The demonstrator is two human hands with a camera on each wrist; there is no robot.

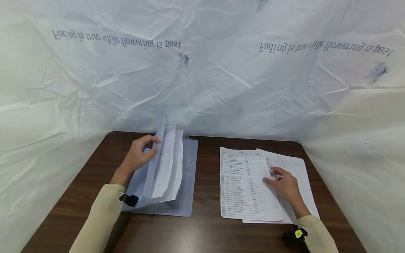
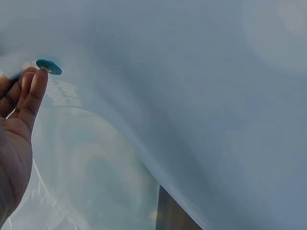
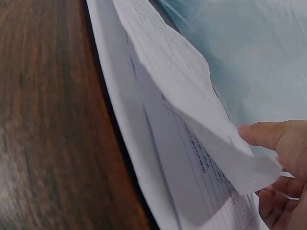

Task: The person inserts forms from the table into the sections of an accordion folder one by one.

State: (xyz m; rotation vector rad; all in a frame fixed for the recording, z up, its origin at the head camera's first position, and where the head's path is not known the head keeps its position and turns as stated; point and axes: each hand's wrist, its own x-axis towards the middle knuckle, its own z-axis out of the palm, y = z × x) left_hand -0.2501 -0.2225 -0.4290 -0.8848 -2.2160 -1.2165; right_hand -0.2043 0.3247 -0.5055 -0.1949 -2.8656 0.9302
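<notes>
A translucent plastic document folder [image 1: 187,182] lies on the left of the table, its cover raised and several printed sheets [image 1: 172,168] standing fanned inside. My left hand [image 1: 140,153] holds the raised cover near its upper left edge. In the left wrist view, a teal button [image 2: 49,67] on the plastic sits at the fingertips of the left hand [image 2: 21,124]. On the right lies a printed sheet [image 1: 243,186] with a table on it, overlapping other paper [image 1: 292,168]. My right hand [image 1: 286,186] pinches its right edge; the right wrist view shows that edge [image 3: 259,175] curled up between thumb and fingers.
Everything lies on a dark brown wooden table [image 1: 164,232]. White plastic sheeting [image 1: 215,88] with printed lettering encloses its back and sides. A strip of table separates the folder from the loose paper.
</notes>
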